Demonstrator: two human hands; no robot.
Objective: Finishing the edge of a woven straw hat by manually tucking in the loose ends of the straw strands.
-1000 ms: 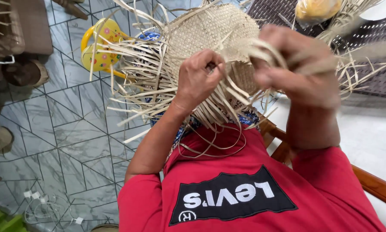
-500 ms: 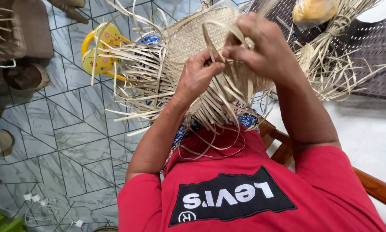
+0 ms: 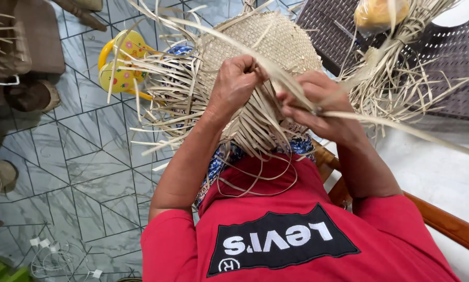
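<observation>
In the head view, the left hand (image 3: 234, 86) has its grip clamped on the woven straw basket (image 3: 268, 44) resting on the lap, fingers curled into its loose strands. The right hand (image 3: 318, 102) pinches a long straw strip (image 3: 401, 130) just beside it, the strip trailing rightward. A yellow plastic chair (image 3: 120, 62) stands on the tiled floor (image 3: 78, 172) beyond the left grip.

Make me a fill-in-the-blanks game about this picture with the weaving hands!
1. Both hands work on a half-woven ____ piece with loose strips sticking out.
2. The right hand pinches a long, flat ____ that runs off to the right.
3. The left hand grips the woven edge, and the person's shirt is ____.
4. On the tiled floor stands a small ____ plastic chair.

Missing words: straw; strip; red; yellow
</observation>
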